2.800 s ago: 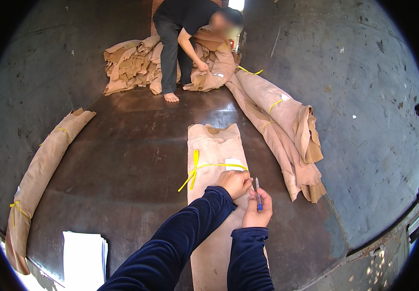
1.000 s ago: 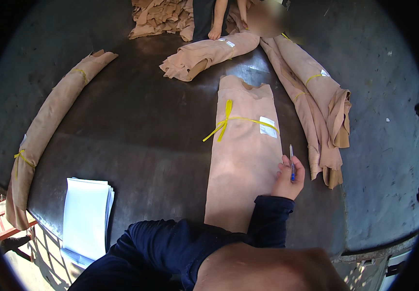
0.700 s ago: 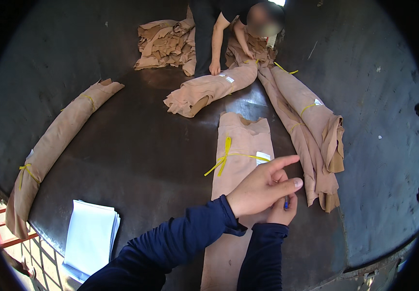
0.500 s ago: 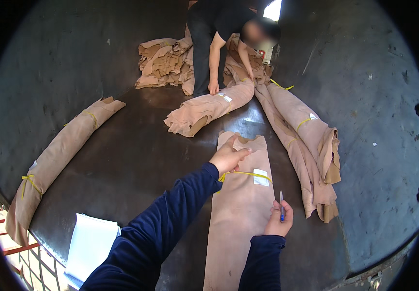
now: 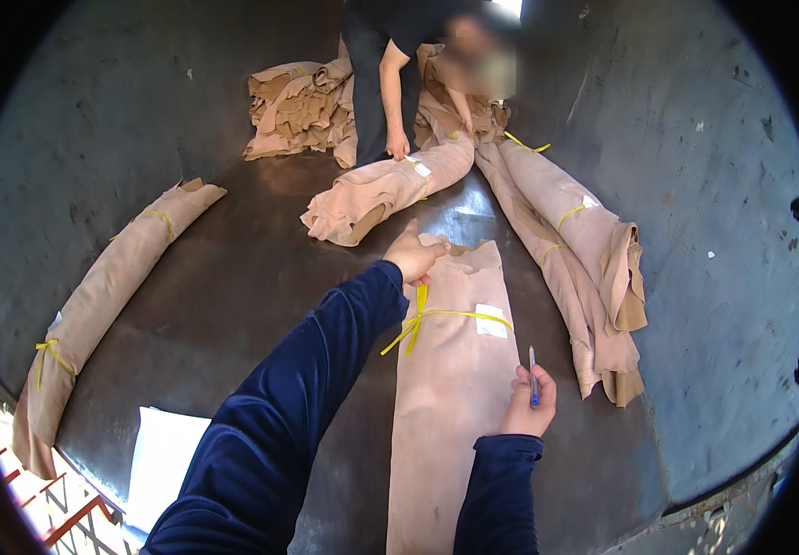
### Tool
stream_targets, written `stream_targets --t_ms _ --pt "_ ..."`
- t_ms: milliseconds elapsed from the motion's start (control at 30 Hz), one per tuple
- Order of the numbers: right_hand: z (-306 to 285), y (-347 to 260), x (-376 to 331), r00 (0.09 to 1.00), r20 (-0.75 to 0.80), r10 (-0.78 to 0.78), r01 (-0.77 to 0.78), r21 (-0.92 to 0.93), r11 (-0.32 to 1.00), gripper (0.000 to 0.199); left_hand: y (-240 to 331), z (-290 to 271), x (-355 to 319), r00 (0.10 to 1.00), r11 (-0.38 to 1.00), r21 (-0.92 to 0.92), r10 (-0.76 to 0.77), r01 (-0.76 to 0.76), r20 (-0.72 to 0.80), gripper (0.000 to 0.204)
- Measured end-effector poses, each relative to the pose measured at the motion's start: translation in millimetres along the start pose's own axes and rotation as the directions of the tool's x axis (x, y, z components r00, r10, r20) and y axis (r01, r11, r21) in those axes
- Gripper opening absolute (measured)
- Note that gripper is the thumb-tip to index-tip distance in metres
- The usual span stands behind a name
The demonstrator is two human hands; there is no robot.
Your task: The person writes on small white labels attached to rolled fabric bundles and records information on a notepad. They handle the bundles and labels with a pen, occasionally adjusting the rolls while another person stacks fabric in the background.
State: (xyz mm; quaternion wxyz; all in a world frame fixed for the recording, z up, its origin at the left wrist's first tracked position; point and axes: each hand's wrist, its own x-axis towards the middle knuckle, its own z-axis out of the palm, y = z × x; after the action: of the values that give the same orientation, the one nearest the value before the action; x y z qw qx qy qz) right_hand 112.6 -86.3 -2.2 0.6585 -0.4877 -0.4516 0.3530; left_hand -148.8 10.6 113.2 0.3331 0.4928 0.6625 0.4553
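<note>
A long roll of pale pinkish-tan hide lies lengthwise in front of me, bound by a yellow strap knotted at its left side. A white paper tag sits under that strap. My left hand is at the roll's far left edge, forefinger stretched forward and thumb apart, with nothing seen in it; whether it touches the hide I cannot tell. At the roll's right edge, my right hand grips a clear pen with a blue end, held upright.
Beyond, a person bends over another tied roll. More tied rolls lie at right and left. A hide heap rests by the back wall. White papers lie lower left, near red bars. Dark walls rise at the sides.
My left hand has moved a little left and away from the strap, uncovering its knot. My right hand still holds the pen. The view has shifted slightly.
</note>
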Motion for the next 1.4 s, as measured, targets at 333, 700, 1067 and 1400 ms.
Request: stream_targets --t_ms 333,700,1067,1400 --pt "-1 2 0 1.000 -0.004 -0.015 0.015 -0.033 0.999 0.031 27 -13 32 0.998 0.992 0.115 0.051 -0.047 -0.027 0.088" --pt "-2 0 -1 1.000 -0.007 0.006 -0.007 -0.020 1.000 0.027 27 3 34 0.999 0.960 0.279 0.031 -0.036 0.022 0.093" --pt "-2 0 0 1.000 -0.007 0.012 -0.012 -0.033 0.999 0.027 16 -6 45 0.998 0.948 0.316 -0.050 0.033 0.046 0.086" --pt "-2 0 0 1.000 -0.004 0.003 -0.003 -0.031 1.000 0.027 11 -5 43 0.999 0.947 0.320 -0.021 0.033 -0.040 0.086"
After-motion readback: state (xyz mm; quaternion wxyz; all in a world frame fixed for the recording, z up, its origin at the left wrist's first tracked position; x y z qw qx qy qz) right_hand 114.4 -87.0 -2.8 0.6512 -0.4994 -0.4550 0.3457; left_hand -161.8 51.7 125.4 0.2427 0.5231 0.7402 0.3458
